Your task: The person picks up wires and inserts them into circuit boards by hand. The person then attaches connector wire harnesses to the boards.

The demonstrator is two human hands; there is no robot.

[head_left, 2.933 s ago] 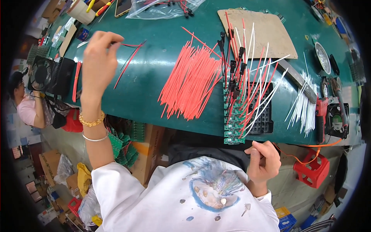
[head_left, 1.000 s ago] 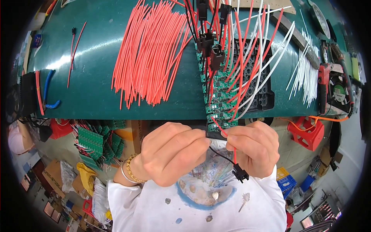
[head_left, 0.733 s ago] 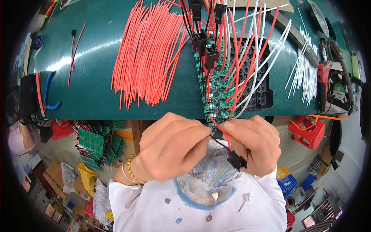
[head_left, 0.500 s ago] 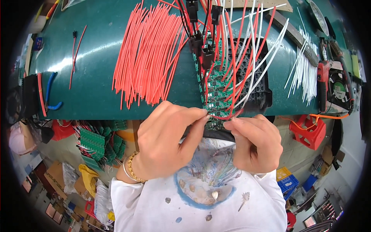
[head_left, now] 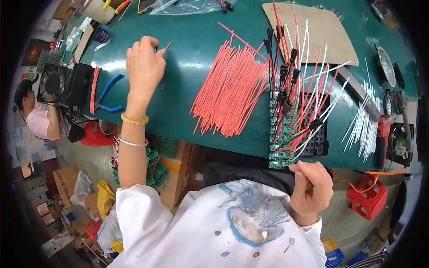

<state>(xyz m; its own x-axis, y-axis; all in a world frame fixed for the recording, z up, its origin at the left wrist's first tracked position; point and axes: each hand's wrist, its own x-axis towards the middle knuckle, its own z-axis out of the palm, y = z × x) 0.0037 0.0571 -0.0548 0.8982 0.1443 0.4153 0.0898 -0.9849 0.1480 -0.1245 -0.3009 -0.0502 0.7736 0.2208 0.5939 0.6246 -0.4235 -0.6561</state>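
Note:
My left hand [head_left: 145, 64] is over the table's left part, fingers curled. A short length of red wire [head_left: 168, 45] sticks out past its thumb; the rest is hidden under the hand. My right hand [head_left: 312, 185] is closed in a pinch at the near end of a green circuit board strip [head_left: 281, 154]. Anything between those fingertips is too small to make out. From the strip rise red wires [head_left: 308, 96], white wires [head_left: 328, 107] and leads with black connectors [head_left: 283, 73]. A black perforated tray [head_left: 319, 145] lies beside it.
A pile of red wires [head_left: 230, 91] lies mid-table. Blue-handled pliers [head_left: 105, 94] and a black fan [head_left: 56, 82] are at left. White wires [head_left: 363, 127] lie at right under a metal bar [head_left: 357, 91], near a red-handled tool [head_left: 383, 138]. Another person [head_left: 38, 111] sits far left.
My left hand has left the circuit board strip and reached far left, where a loose red and black lead lay. My right hand stays at the strip's near end. The view has shifted left.

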